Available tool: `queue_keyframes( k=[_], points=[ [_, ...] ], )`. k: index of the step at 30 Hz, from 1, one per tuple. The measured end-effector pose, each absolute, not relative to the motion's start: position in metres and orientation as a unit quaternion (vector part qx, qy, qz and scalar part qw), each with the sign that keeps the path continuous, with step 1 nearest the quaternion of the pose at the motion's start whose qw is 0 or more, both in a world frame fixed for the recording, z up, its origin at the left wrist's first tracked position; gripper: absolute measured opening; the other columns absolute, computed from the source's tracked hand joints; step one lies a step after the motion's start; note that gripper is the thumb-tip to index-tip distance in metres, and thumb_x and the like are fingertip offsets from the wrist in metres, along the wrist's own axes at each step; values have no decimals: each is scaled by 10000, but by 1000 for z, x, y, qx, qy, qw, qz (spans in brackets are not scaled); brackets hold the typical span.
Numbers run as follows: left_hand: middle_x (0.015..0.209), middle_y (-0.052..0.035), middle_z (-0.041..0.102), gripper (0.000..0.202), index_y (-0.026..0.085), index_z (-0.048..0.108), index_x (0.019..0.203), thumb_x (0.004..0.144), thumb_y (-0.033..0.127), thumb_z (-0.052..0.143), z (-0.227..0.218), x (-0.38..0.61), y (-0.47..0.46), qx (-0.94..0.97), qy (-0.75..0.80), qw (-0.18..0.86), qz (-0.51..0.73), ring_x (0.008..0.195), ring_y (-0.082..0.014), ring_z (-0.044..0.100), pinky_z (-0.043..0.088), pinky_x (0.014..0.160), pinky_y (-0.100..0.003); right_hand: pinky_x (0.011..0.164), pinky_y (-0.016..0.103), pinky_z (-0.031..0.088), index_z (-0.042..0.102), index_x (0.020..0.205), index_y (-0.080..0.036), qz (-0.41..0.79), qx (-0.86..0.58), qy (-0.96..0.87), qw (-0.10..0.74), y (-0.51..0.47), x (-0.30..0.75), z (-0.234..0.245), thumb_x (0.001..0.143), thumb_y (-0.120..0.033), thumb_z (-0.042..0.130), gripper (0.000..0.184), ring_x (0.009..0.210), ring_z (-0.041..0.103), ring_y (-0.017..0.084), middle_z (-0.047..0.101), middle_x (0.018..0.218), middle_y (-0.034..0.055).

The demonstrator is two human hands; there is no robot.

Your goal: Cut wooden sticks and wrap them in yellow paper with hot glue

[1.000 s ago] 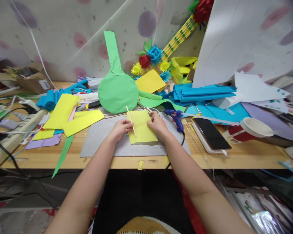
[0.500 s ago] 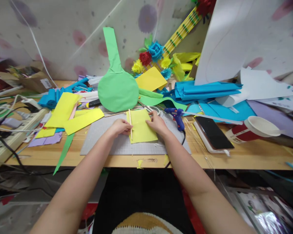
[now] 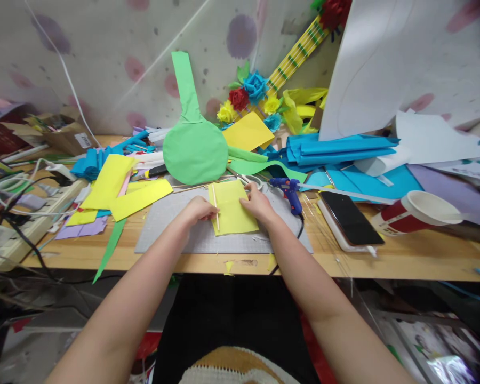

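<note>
A yellow sheet of paper [image 3: 235, 213] lies on a grey cutting mat [image 3: 164, 226] in front of me. Along its left side runs a thin pale stick [image 3: 215, 197], nearly upright in view. My left hand [image 3: 200, 209] is closed at the sheet's left edge, fingertips pinching the stick. On the right edge of the sheet rests my right hand [image 3: 259, 204], its thumb and fingers gripping the paper. Just beyond lies a round green paper shape with a long handle [image 3: 196, 152]. White-handled scissors [image 3: 251, 180] are partly hidden behind my right hand.
A blue glue gun [image 3: 288, 192] lies right of the mat, its black cord trailing forward. Farther right are a phone [image 3: 350, 218] and a tilted paper cup [image 3: 416, 212]. Yellow paper pieces [image 3: 142, 197] and a power strip [image 3: 36, 229] occupy the left. Blue crepe paper [image 3: 340, 148] lies behind.
The view has shifted slightly, moving the left-side things a little to the right. My left hand has slid slightly right along with the stick; my right hand stays on the sheet.
</note>
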State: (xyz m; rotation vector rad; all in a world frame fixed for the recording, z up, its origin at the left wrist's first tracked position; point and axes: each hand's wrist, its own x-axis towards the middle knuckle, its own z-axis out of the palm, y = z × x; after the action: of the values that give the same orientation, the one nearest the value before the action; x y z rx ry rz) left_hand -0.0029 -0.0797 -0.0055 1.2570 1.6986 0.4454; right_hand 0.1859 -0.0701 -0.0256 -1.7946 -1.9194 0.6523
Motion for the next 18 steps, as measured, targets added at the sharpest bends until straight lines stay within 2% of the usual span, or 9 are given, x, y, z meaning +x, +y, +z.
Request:
queue_keyframes(
  k=[7,18],
  points=[
    [391,-29,516,263,145,514,356,541,212,688,-3,-3,-79,521,713,438,167,381,-92,375,247,421,-243,688,322,416,404,1116,-194,230,-651,-692,210,-69,187,-26,717,-258,468,409,754,565,214,608,842,53],
    [392,-45,533,273,156,512,323,494,214,717,-3,1,-75,550,736,378,119,387,-117,420,296,424,-250,690,328,420,405,1115,-193,232,-646,-694,217,-69,187,-25,721,-255,466,404,767,568,222,606,846,57]
  ],
)
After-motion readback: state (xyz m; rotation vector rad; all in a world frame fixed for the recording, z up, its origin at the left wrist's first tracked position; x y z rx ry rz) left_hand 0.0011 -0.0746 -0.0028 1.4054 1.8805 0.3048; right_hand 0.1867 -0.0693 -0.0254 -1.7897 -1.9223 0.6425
